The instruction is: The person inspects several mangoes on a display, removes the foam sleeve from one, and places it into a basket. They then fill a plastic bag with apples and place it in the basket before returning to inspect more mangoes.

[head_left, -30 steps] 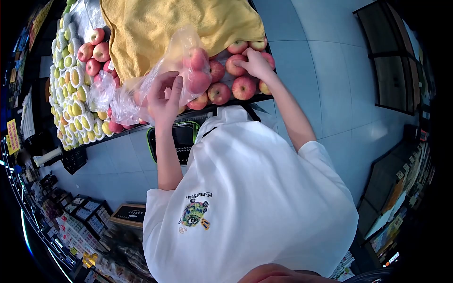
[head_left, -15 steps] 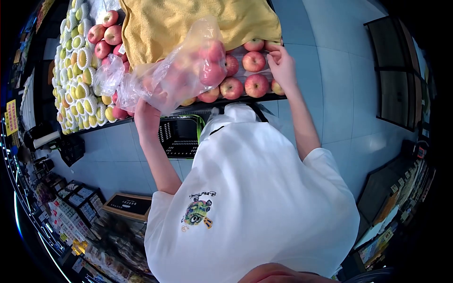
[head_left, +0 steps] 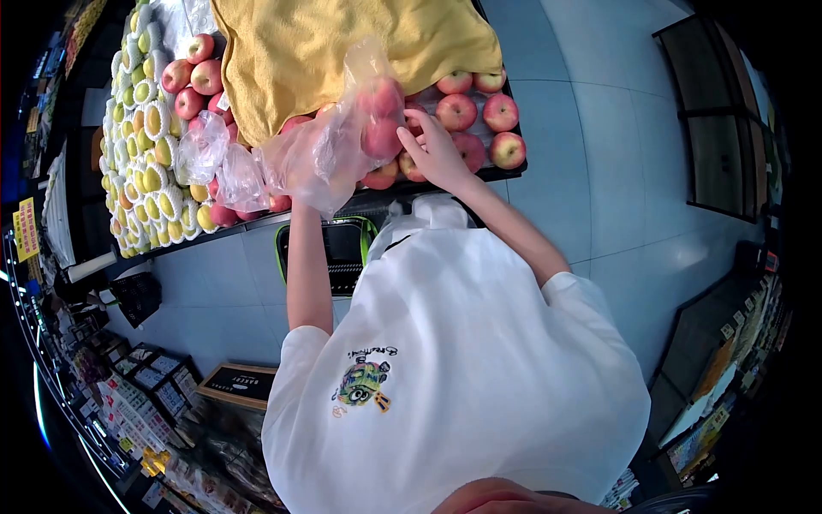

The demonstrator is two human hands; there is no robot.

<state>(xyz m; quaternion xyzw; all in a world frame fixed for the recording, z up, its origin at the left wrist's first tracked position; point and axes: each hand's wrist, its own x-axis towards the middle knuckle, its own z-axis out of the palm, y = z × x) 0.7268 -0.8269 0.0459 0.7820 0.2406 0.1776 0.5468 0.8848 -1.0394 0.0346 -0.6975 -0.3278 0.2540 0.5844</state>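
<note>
My left hand [head_left: 313, 178] is at the clear plastic bag [head_left: 330, 141], its fingers blurred behind the crinkled film. Two red apples [head_left: 379, 137] show through the bag's right part. Beside them, my right hand [head_left: 435, 152] reaches in from the right with thumb and index finger apart, next to a partly hidden apple. More red apples [head_left: 456, 112] lie in rows around the hand. A yellow cloth [head_left: 342, 51] covers the display behind the bag.
Pale fruit in white foam nets [head_left: 145, 180] fills the display's left side, beside more apples [head_left: 205, 77]. Another crumpled plastic bag [head_left: 242, 178] lies by the front edge. Below stands a black basket with green trim [head_left: 347, 278]. A bakery sign [head_left: 240, 385] is at lower left.
My right hand has moved left from the display's right corner to beside the bagged apples, uncovering apples there. My left hand has shifted right, and the bag is more bunched up.
</note>
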